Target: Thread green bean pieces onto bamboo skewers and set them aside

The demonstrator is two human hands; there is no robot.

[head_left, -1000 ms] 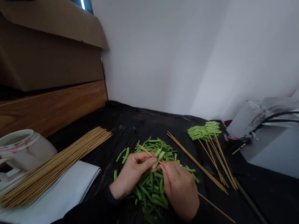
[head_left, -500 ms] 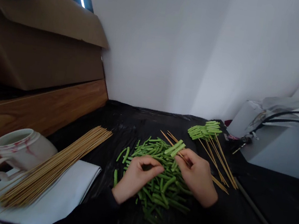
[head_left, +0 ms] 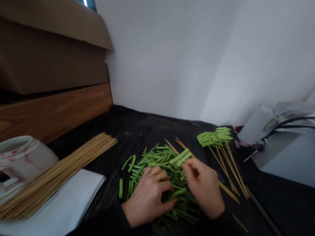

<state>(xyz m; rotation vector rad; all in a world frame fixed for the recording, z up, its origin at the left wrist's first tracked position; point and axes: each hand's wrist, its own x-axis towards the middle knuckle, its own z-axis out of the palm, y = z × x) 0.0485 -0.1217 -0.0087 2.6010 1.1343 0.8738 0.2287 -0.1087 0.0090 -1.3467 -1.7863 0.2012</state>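
A heap of cut green bean pieces (head_left: 150, 161) lies on the black sheet (head_left: 131, 130) in front of me. My left hand (head_left: 149, 194), with gold rings on it, rests palm down on the heap, its fingertips pinching a bean piece (head_left: 178, 193). My right hand (head_left: 205, 185) pinches a thin bamboo skewer (head_left: 174, 149) that carries two bean pieces (head_left: 181, 157) near its far tip. The skewer points up and to the left.
Finished bean skewers (head_left: 217, 137) lie at the back right with their sticks fanned toward me. A bundle of bare skewers (head_left: 55, 175) rests on white paper (head_left: 72, 204) beside a white mug (head_left: 16, 157). Cardboard boxes (head_left: 45, 48) stand left; a white box with cables (head_left: 299, 148) stands right.
My hands have parted. The right hand carried the skewer with its beans up and to the right. The left hand dropped flat onto the heap and took hold of a bean piece.
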